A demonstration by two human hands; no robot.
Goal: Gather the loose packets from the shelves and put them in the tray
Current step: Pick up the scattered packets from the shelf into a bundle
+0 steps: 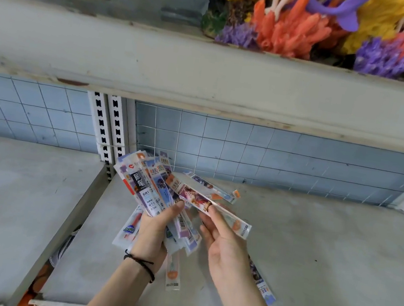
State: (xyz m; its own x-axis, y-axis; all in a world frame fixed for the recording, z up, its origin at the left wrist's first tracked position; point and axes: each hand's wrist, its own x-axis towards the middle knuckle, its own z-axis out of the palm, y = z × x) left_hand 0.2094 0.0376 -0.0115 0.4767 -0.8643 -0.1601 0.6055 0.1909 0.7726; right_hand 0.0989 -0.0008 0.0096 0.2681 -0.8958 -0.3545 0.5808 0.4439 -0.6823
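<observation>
My left hand (153,231) grips a fanned bundle of several long, narrow printed packets (146,189) above the grey shelf (323,260). Against the right side of that bundle, my right hand (222,244) pinches one more packet (214,207), which has a purple picture and an orange end. Another packet (212,188) lies flat on the shelf just behind the hands. Partly hidden under my right forearm, a further packet (261,283) also lies on the shelf. No tray is in view.
A second grey shelf (7,203) sits to the left, split off by a white slotted upright (107,126). Blue grid-patterned back panels (273,155) close the rear. The shelf above (206,75) carries colourful coral ornaments (304,27).
</observation>
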